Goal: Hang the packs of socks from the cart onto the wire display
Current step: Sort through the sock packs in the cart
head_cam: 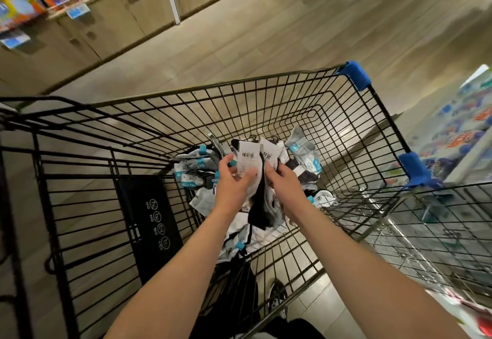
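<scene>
This is the picking-up step. The person leans over the cart (239, 87) with both arms reaching in, gathering packs (249, 156) of socks, and nothing hangs on a display yet. The left hand (231, 184) pinches a white-labelled pack, thumb at the card's left edge and fingers (249, 173) curled over its front. The right hand (286, 182) closes round the neighbouring pack from the right, its fingertips hidden behind the socks, so the two hands hold a small bunch between them. The bunch stands cards-up, with black and white socks hanging down between the wrists, just above the pile (191, 170) of more packs lying in the bottom of the cart. The hooks at the tops of the cards are too small for me to make out. Next, I'd say, the bunch must be lifted clear of the basket without snagging the pile, then carried to the display. There one hand would steady the bunch while the other singles out a pack and threads its hook on. A wire grid (439, 221) stands at the right beside the cart; whether that is the display I cannot tell.
</scene>
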`<state>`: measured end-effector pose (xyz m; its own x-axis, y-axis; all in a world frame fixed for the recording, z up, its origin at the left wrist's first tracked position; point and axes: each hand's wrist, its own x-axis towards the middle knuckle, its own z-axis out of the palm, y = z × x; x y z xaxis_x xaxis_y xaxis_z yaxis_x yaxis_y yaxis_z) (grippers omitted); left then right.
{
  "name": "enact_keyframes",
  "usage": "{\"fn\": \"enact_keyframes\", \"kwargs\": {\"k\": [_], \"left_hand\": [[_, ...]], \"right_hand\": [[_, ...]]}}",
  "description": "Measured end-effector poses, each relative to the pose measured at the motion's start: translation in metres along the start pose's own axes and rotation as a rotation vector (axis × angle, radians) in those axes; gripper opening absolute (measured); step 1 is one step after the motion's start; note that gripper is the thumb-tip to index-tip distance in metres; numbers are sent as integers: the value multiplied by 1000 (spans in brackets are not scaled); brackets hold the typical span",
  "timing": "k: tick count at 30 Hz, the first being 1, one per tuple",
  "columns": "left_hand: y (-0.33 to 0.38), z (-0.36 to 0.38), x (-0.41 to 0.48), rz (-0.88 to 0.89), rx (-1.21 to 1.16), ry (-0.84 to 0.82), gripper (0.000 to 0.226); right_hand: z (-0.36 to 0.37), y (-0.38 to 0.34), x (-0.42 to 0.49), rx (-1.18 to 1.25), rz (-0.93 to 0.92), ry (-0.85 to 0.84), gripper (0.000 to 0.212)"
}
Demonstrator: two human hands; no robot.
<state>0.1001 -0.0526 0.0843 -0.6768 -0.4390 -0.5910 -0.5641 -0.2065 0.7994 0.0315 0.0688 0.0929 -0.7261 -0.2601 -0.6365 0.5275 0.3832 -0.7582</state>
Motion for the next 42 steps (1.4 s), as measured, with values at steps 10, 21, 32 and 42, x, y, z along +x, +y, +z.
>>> {"fn": "enact_keyframes", "kwargs": {"k": [10, 21, 32, 42], "left_hand": [[69, 49, -53, 196, 133, -48, 30], [136, 167, -205, 529, 279, -278, 7], [95, 308, -329, 639, 475, -676, 30], [135, 403, -386, 839, 551, -975, 42]], "right_hand": [[-78, -42, -69, -86, -257, 427, 19], [-218, -31, -222, 12, -459, 786, 6], [-328, 63, -353, 395, -370, 1097, 27], [-403, 52, -418, 455, -439, 1458, 32]]}}
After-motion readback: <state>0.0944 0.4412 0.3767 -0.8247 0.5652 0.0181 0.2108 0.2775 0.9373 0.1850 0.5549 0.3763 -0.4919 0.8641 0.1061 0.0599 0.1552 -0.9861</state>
